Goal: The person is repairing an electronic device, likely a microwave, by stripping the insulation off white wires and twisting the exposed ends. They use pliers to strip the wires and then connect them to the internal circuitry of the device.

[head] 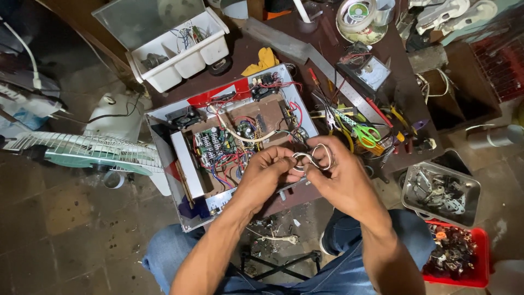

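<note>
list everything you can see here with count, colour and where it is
open device case: one, white and red, centre of the table, circuit boards and red, blue and white wires inside
wire loop: one, pale grey, held between both hands
compartment bin: one, white, upper left
yellow cloth: one, behind the case
scissors: one, green handles, right of the case among pliers and screwdrivers
solder spool: one, pale, top edge
metal tray: one, grey, right, holds metal parts
red tray: one, lower right, holds dark parts
fan: one, white grille, left on the floor
left hand: pinching the loop
right hand: pinching the loop
</note>
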